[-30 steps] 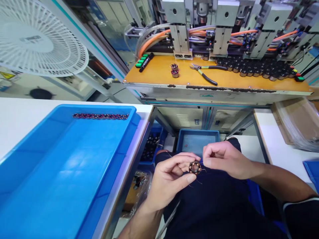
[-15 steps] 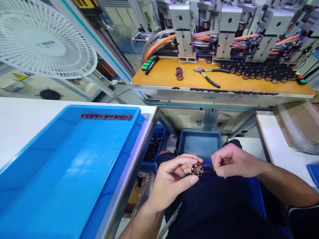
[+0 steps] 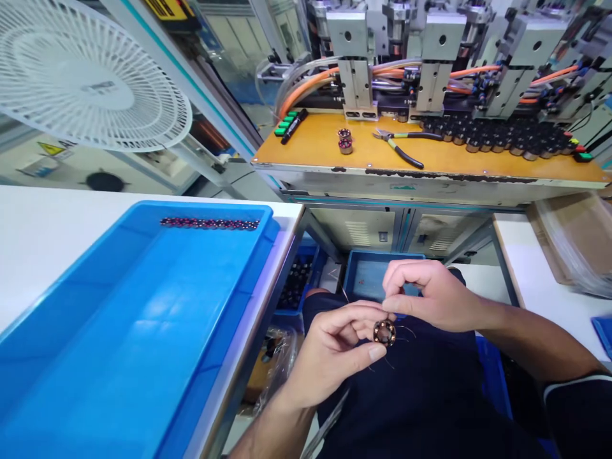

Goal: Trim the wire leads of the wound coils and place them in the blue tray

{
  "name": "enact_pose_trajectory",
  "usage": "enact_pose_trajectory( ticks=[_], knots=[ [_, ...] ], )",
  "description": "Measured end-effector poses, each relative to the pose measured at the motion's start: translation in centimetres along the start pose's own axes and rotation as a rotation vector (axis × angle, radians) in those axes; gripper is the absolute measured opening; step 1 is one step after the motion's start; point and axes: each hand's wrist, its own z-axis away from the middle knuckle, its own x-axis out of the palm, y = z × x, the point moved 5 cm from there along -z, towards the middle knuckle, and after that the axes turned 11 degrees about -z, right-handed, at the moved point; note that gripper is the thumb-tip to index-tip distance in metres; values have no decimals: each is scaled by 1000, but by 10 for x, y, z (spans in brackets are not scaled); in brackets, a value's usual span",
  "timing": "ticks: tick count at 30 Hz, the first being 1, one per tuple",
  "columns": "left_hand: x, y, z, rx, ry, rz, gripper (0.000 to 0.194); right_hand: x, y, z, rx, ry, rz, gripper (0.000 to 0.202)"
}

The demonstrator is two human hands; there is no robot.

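Note:
My left hand (image 3: pixel 342 341) holds a small ring-shaped motor stator (image 3: pixel 385 333) with copper windings between thumb and fingers, its round opening turned toward me. Several thin wire ends (image 3: pixel 405 330) stick out from the stator to the right and below. My right hand (image 3: pixel 425 293) is closed in a pinch just above the stator, its fingertips close to my left fingertips. Whatever lies in that pinch is too small and hidden to make out. Both hands are over my lap.
On the left table stands a blue tray (image 3: pixel 143 331) with a row of stators (image 3: pixel 210 224) along its far end. The orange machine bench (image 3: pixel 310 150) bears cutting pliers (image 3: pixel 401 150), two stators (image 3: pixel 345 141), a marker (image 3: pixel 294 126) and many black-topped parts (image 3: pixel 502 137). A fan (image 3: pixel 95 83) stands at left.
My right hand has moved left and up, from beside the stator to just above it. The stator has shifted slightly right and down in my left hand.

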Motion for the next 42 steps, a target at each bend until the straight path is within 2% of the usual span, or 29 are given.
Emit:
enact_pose_trajectory(
  ticks=[3,6,10,14,19,26,32,42],
  knots=[
    [-3,3,-2,44,50,-16,29,-2,-2,10,57,84,8,17],
    [-4,7,-4,93,59,-38,25,-1,-5,17,141,105,-4,17],
    [-2,7,-6,117,34,-45,24,3,-5,20,303,57,-48,13],
    [-2,5,-5,80,19,-41,27,5,-8,18,371,-16,12,10],
    [-1,2,-3,47,-29,50,29,8,-16,17,270,-106,144,11],
    [1,-5,-4,62,-79,140,32,12,-17,23,119,-111,98,13],
    [1,-4,-7,98,-64,140,34,13,-19,25,72,-81,107,14],
    [0,2,-6,156,-81,69,36,17,-21,26,79,-48,129,15]
  ],
)
